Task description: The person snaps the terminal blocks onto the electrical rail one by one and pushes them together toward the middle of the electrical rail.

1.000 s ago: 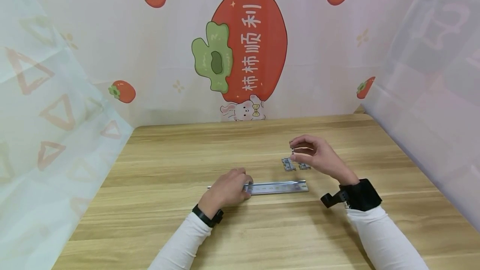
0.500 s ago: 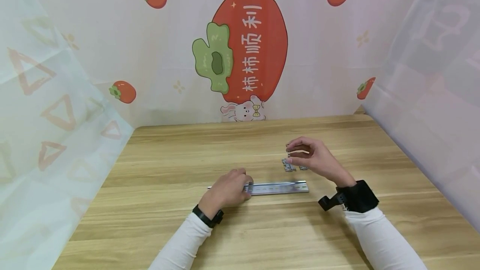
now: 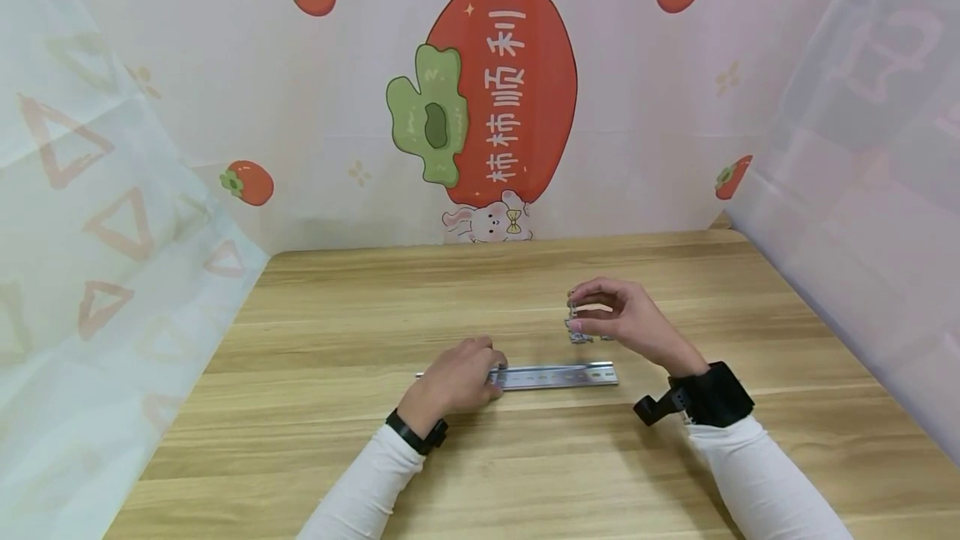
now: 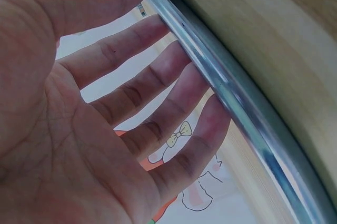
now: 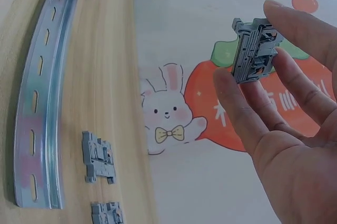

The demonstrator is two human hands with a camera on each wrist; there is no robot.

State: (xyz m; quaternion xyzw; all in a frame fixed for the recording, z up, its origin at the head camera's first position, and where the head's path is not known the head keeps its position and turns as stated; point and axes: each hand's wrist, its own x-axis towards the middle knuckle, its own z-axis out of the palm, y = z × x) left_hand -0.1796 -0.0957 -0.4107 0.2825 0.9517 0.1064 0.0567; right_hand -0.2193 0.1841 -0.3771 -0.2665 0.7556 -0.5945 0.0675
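A slotted metal DIN rail (image 3: 558, 376) lies crosswise on the wooden table. My left hand (image 3: 455, 375) grips it towards its left end, thumb at the near edge and fingertips at the far edge; the left wrist view shows those fingertips against the rail (image 4: 247, 124). Behind the rail's right part, my right hand (image 3: 633, 319) pinches a small grey terminal block (image 5: 254, 50) between thumb and fingertips, raised off the table. Two more grey terminal blocks lie on the table in the right wrist view, one block (image 5: 98, 158) nearer the rail's middle, the other block (image 5: 108, 212) cut by the frame's edge.
The wooden table (image 3: 337, 315) ends at a white cloth backdrop (image 3: 322, 107) printed with persimmons and a rabbit. Pale cloth sides (image 3: 112, 273) hang at left and right. A black band (image 3: 712, 394) with a camera is on my right wrist.
My right hand has moved slightly left and down with the pinched terminal block, now covering more of the blocks behind it. My left hand and the rail have stayed put.
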